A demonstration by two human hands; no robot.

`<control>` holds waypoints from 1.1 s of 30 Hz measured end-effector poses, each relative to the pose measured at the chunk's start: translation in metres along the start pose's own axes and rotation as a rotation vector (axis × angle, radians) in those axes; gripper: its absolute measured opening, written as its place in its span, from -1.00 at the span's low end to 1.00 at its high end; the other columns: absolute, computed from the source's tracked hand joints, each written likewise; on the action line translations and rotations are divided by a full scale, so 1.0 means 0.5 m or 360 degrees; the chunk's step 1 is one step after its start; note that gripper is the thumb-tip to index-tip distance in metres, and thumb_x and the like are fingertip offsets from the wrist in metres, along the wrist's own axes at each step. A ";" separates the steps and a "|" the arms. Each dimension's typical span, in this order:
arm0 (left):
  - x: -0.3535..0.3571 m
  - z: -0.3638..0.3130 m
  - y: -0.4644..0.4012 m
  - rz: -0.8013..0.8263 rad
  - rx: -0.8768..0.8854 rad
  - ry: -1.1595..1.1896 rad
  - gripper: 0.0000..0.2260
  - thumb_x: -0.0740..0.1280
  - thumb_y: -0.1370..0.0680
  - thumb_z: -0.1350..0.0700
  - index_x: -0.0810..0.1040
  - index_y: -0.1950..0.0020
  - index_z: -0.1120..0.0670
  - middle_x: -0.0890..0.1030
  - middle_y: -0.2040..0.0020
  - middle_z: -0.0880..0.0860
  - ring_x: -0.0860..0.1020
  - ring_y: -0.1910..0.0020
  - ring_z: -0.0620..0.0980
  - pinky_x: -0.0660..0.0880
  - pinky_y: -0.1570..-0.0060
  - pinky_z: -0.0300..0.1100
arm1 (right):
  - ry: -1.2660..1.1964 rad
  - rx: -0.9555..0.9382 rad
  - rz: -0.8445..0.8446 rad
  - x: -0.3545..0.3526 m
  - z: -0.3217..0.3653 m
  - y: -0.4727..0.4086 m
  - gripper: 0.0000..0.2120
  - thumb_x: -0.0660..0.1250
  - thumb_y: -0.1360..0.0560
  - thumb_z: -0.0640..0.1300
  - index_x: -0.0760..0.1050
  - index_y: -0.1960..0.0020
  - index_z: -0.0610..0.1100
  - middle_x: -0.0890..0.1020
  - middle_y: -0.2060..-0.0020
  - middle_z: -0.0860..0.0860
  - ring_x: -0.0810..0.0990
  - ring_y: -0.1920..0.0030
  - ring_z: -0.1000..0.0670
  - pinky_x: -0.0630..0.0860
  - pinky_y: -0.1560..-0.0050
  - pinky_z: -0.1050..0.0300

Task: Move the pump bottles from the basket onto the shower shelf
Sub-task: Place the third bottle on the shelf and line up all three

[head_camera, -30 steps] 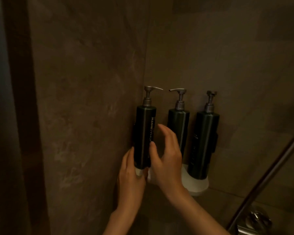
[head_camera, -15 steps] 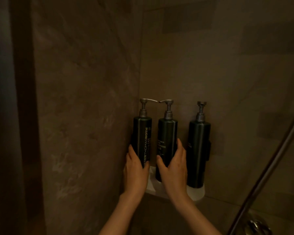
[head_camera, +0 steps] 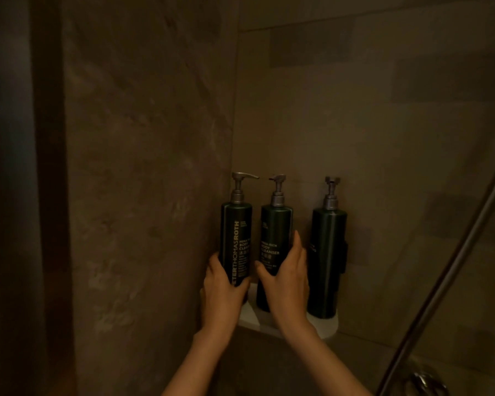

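1. Dark green, glossy and tall, three pump bottles stand upright on the white corner shelf (head_camera: 330, 324) of the shower: the left bottle (head_camera: 236, 238) hard against the corner wall, the middle bottle (head_camera: 275, 238) just beside it, the right bottle (head_camera: 327, 252) a little apart.
2. The left hand (head_camera: 220, 292) is wrapped round the lower body of the left bottle, fingers curled behind it; the right hand (head_camera: 286, 278) clasps the middle bottle low down, thumb at the front and fingers along its right side.
3. I would judge these bottles stiff-walled and fairly heavy if full, with a slick finish that could slide through a damp palm. They are top-heavy in shape, narrow at the foot, so a hold low on the body, as here, steadies them best; the slim grey pump heads are no place to grip.
4. The shelf looks small, and its front edge is close to the bottle feet, so a nudge outward could tip one off.
5. A metal shower hose (head_camera: 455, 267) slants up on the right, well clear of the hands, with a chrome fitting (head_camera: 425, 382) at its foot. Stone-look wall tiles (head_camera: 143, 195) close in on the left.
6. No basket is in view.
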State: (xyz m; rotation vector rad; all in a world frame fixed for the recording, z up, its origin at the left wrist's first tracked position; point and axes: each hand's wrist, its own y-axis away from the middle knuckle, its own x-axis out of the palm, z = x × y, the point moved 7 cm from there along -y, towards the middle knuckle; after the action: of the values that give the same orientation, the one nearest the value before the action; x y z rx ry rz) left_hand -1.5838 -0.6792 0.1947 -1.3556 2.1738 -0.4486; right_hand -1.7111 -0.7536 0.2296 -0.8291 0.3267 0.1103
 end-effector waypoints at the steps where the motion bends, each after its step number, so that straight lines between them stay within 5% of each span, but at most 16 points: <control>1: -0.005 -0.003 0.001 -0.0035 0.0020 -0.0018 -0.38 0.48 -0.39 0.06 0.29 -0.36 0.08 0.49 -0.22 0.08 0.51 -0.14 0.01 0.50 -0.06 -0.05 | 0.0007 0.0021 0.0006 -0.001 -0.005 -0.001 -0.12 0.43 -0.43 -0.03 -0.08 -0.53 -0.07 0.28 -0.42 -0.06 0.34 -0.39 -0.03 0.28 -0.21 0.19; 7: 0.000 -0.002 -0.015 0.0134 0.0012 0.0060 -0.43 0.47 -0.39 0.18 0.35 -0.34 0.08 0.54 -0.20 0.08 0.49 -0.10 -0.07 0.43 0.01 -0.19 | -0.0059 0.0063 0.0029 -0.009 -0.024 0.001 -0.20 0.39 -0.46 -0.07 -0.02 -0.52 -0.10 0.30 -0.41 -0.09 0.37 -0.35 -0.07 0.35 -0.26 0.09; 12: -0.008 -0.015 0.002 -0.0059 0.0099 0.0050 -0.35 0.50 -0.36 0.03 0.33 -0.38 0.09 0.47 -0.20 0.04 0.46 -0.14 -0.05 0.44 -0.09 -0.13 | -0.0051 0.0083 0.0064 -0.009 -0.034 0.011 -0.13 0.44 -0.42 -0.03 -0.03 -0.53 -0.09 0.26 -0.46 -0.07 0.31 -0.42 -0.05 0.31 -0.32 0.08; 16: -0.002 -0.016 0.000 -0.0027 0.0133 0.0080 -0.41 0.46 -0.41 0.10 0.31 -0.39 0.06 0.50 -0.24 0.07 0.47 -0.15 -0.05 0.45 -0.12 -0.10 | -0.0057 0.0096 0.0080 -0.006 -0.034 0.018 -0.19 0.39 -0.47 -0.08 -0.03 -0.53 -0.10 0.28 -0.44 -0.10 0.34 -0.39 -0.06 0.37 -0.34 0.02; 20: 0.000 -0.020 -0.003 -0.0027 0.0176 0.0078 -0.32 0.48 -0.38 0.01 0.27 -0.42 0.06 0.44 -0.23 -0.02 0.45 -0.15 -0.09 0.43 -0.07 -0.15 | -0.0064 0.0104 0.0089 -0.007 -0.033 0.023 -0.17 0.40 -0.46 -0.04 -0.04 -0.53 -0.12 0.27 -0.44 -0.07 0.34 -0.38 -0.04 0.34 -0.28 0.12; 27: 0.017 -0.018 -0.017 0.0067 0.0197 0.0175 -0.41 0.45 -0.42 0.11 0.32 -0.40 0.05 0.48 -0.24 0.02 0.46 -0.14 -0.12 0.40 -0.08 -0.20 | -0.0047 0.0109 0.0121 -0.002 -0.035 0.030 -0.18 0.36 -0.50 -0.07 -0.11 -0.54 -0.14 0.21 -0.47 -0.11 0.28 -0.44 -0.08 0.31 -0.40 0.01; 33: 0.020 -0.011 -0.014 0.0008 0.0210 0.0263 -0.41 0.45 -0.42 0.14 0.32 -0.40 0.02 0.46 -0.19 -0.03 0.44 -0.13 -0.14 0.39 -0.09 -0.22 | -0.0040 0.0145 0.0127 0.004 -0.046 0.039 -0.19 0.36 -0.50 -0.07 -0.09 -0.54 -0.13 0.21 -0.47 -0.09 0.25 -0.45 -0.04 0.24 -0.38 0.12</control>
State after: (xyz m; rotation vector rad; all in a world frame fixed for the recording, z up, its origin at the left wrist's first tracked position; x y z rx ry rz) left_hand -1.5853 -0.6911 0.2003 -1.2806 2.2348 -0.7116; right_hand -1.7193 -0.7574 0.2007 -0.7238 0.3388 0.1790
